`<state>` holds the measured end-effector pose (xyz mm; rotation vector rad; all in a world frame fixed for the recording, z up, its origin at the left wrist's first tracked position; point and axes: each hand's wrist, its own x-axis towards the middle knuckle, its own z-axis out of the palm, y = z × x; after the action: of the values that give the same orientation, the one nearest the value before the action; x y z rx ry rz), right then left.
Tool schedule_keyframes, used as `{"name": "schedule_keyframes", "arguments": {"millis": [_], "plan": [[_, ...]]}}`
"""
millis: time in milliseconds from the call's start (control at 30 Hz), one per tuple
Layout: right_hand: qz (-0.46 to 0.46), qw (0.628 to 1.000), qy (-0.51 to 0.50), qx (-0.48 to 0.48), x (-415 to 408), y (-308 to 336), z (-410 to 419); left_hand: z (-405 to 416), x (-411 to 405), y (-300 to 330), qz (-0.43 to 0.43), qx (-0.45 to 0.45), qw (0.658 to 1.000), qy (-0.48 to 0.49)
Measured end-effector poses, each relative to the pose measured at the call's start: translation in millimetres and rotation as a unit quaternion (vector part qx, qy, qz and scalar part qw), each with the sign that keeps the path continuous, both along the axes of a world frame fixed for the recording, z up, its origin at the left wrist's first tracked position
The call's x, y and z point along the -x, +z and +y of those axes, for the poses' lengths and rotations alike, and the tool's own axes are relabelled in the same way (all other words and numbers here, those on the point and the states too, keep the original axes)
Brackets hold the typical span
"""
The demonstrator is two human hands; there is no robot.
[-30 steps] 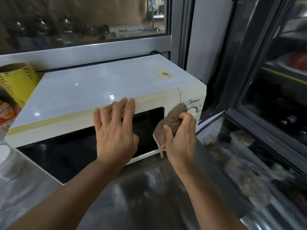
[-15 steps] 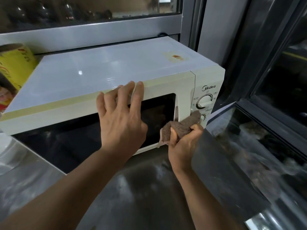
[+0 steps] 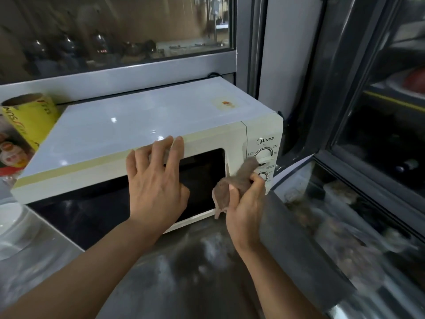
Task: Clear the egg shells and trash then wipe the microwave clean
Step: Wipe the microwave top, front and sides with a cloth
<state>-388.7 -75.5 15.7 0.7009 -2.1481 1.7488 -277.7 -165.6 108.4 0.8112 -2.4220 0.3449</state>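
Observation:
A cream-white microwave (image 3: 142, 125) stands on a steel counter, its dark door shut. My left hand (image 3: 156, 180) lies flat against the door, fingers straight and reaching up to the top front edge. My right hand (image 3: 246, 203) grips a bunched brown cloth (image 3: 236, 180) and holds it against the control panel, between the door's right edge and the lower dial. The cloth's tip touches the panel just under the upper dial (image 3: 264, 154). No egg shells or trash show anywhere.
A yellow roll (image 3: 27, 116) and a printed package stand left of the microwave. A white bowl (image 3: 9, 222) sits at the left edge. The steel counter (image 3: 184, 272) runs below. A dark glass-fronted cabinet (image 3: 377, 157) stands close on the right.
My right hand has moved the cloth down the control panel from beside the upper dial to the lower dial area. My left hand stays on the door.

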Motion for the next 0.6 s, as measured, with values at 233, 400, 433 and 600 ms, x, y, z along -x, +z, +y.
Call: {"name": "schedule_keyframes", "arguments": {"millis": [233, 400, 433, 600], "plan": [[0.03, 0.996, -0.054, -0.065, 4, 65, -9, 5, 3, 15, 0.02, -0.017, 1.0, -0.014], [0.079, 0.993, -0.06, -0.071, 25, 78, -10, 10, 30, 16, 0.005, -0.013, 0.999, -0.05], [0.078, 0.993, -0.055, -0.073, 32, 79, -6, 11, 33, 13, 0.0, -0.013, 0.999, -0.051], [-0.037, 0.999, -0.025, -0.025, 93, 82, 24, 6, 34, 6, -0.005, 0.014, 0.999, -0.046]]}}
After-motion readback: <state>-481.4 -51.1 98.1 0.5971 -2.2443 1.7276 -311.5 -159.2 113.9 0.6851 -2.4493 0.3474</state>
